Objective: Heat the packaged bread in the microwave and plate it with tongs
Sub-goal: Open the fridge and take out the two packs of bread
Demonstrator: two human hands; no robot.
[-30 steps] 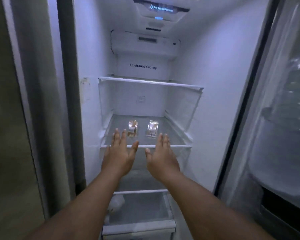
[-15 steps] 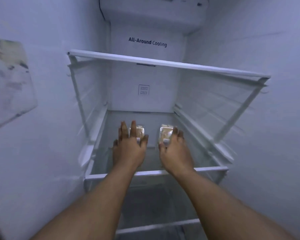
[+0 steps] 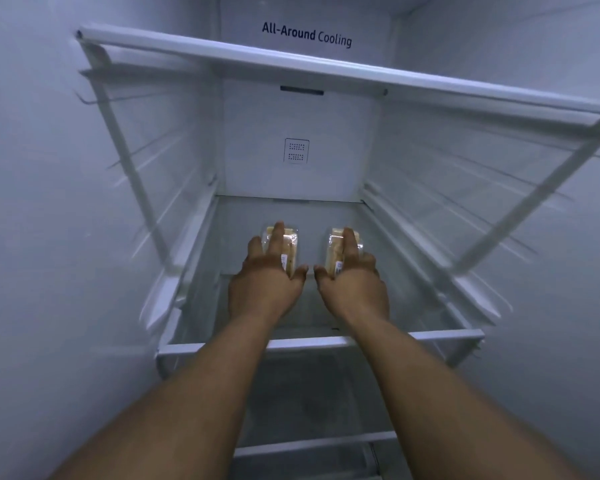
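Observation:
Two clear-wrapped packs of bread lie side by side on the glass fridge shelf [image 3: 447, 336]. My left hand [image 3: 265, 285] lies on top of the left bread pack [image 3: 290, 241], fingers stretched along it and thumb at its inner side. My right hand [image 3: 355, 289] covers the right bread pack [image 3: 333, 252] the same way. On both hands the fingers are spread and not curled around the wrapping. Both packs rest on the shelf, each partly hidden under a hand.
I am leaning into a white fridge compartment. An upper shelf [image 3: 326, 69] runs across just above my arms. Side walls and shelf rails stand close on both sides. A lower shelf [image 3: 312, 443] shows beneath my forearms.
Both hands have reached deeper over the shelf, from its front edge to on top of the two packs. The view has moved further into the fridge.

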